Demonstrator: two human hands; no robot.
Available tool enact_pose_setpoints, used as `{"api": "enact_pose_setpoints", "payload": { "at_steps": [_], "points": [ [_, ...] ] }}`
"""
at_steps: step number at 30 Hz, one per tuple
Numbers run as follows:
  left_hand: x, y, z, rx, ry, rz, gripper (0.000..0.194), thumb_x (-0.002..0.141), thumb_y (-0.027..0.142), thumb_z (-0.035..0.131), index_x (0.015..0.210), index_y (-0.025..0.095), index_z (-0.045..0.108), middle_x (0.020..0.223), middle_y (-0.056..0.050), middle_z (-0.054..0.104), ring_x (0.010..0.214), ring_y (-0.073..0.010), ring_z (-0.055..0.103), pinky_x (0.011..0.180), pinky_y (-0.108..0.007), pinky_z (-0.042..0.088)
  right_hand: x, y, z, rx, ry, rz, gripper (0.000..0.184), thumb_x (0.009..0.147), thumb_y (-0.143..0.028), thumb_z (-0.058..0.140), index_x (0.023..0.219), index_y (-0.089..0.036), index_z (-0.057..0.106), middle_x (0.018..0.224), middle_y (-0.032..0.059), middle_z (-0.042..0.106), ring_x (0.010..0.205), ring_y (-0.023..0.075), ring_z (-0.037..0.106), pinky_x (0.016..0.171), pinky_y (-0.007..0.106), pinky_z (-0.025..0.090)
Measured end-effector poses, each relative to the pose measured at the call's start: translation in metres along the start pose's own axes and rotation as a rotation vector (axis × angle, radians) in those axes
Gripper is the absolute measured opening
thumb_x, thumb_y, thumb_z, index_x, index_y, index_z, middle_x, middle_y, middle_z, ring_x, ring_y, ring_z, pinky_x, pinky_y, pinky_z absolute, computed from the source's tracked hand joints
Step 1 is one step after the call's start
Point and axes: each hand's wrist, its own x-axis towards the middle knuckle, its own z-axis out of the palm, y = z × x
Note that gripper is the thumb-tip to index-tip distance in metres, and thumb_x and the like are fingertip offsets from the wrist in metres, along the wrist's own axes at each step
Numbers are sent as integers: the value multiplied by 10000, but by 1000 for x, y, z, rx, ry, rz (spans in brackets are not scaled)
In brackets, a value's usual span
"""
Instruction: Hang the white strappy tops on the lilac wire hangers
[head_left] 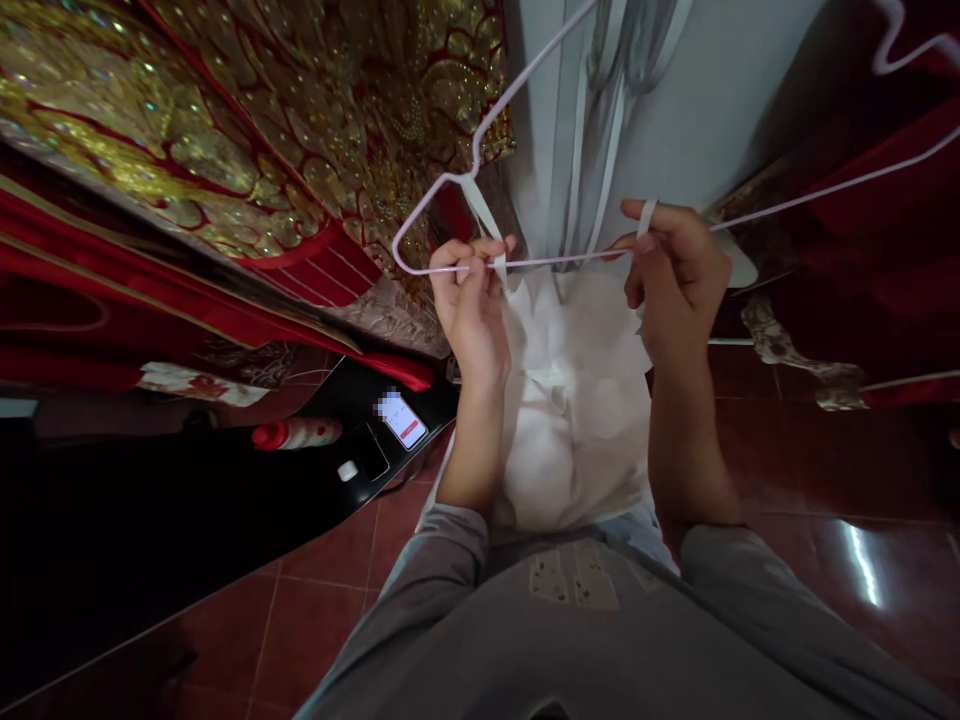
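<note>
A pale pink hanger [570,258] spans the space in front of me, its lower bar running nearly level. My left hand [474,305] is closed around the bar near the hanger's left corner. One white strap [484,212] runs over the notch on that side and down past my left fingers. A white garment [566,400] hangs below the bar, between my forearms. My right hand [679,275] is closed on another white strap, which loops over its index finger. The bar passes by this hand; whether the palm touches it is hidden.
Gold-sequined red garments [300,130] hang at left, dark red ones [862,270] at right. On the black table [187,540] lie a lit phone [403,420], a dark phone-like slab [369,452], a small white case [347,471] and a red-capped bottle [296,433].
</note>
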Motion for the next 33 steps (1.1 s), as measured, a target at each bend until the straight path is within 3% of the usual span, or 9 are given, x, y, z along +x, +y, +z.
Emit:
{"api": "enact_pose_setpoints", "payload": {
  "at_steps": [3,5,7,9,12,14,20,27,33],
  "points": [
    [0,0,-2,0,-26,28,112,1009,176,613,990,260,542,842,21,612,891,-168,752,956,-307,564,7,0,-2,89,55,-60,280,977,-598,681,1174,-439,801,1019,-8,838,493,116,519,436,333,415],
    [5,2,-8,15,-33,41,118,1000,171,604,972,260,531,808,22,577,844,-166,740,855,-288,551,19,8,-11,190,215,-176,183,971,-356,725,1101,-357,854,998,0,857,448,60,517,380,247,366],
    [12,4,-14,67,-26,62,144,978,206,625,949,269,499,795,19,563,818,-178,725,792,-292,532,34,21,-29,261,449,-277,329,929,-89,639,1017,-292,882,938,-8,857,424,21,540,354,157,311],
    [18,7,-19,124,-29,82,210,946,269,678,942,281,469,786,17,553,804,-200,715,768,-312,523,48,34,-54,284,666,-316,470,915,38,538,921,-280,883,847,-54,829,445,7,589,394,102,357],
    [22,11,-23,153,-51,100,289,913,366,744,952,297,466,782,16,528,813,-232,712,796,-352,534,59,41,-91,191,773,-324,355,858,16,718,849,-299,880,814,-128,804,714,53,779,671,139,578],
    [24,13,-25,153,-65,101,322,896,415,774,950,303,477,774,15,508,809,-244,708,795,-369,542,61,36,-105,118,742,-304,274,811,-37,790,807,-299,873,806,-145,795,854,70,811,827,174,599],
    [27,17,-30,190,-65,109,439,848,503,852,930,299,473,769,17,506,774,-228,701,744,-362,562,67,10,-93,72,417,-279,68,866,-232,850,915,-251,894,842,-11,809,804,142,783,779,261,620],
    [26,20,-26,188,-46,103,317,928,385,739,930,283,439,760,29,497,722,-180,655,749,-326,566,71,-11,-79,-333,103,-442,232,828,-295,894,1034,-195,858,979,99,797,1003,270,753,922,427,567],
    [26,19,-24,177,-32,76,369,854,437,773,941,297,444,774,23,471,744,-209,669,767,-356,557,66,-19,-67,-219,-27,-284,166,1051,-339,611,1094,-263,753,1152,117,726,1270,297,650,991,458,596]
  ]
}}
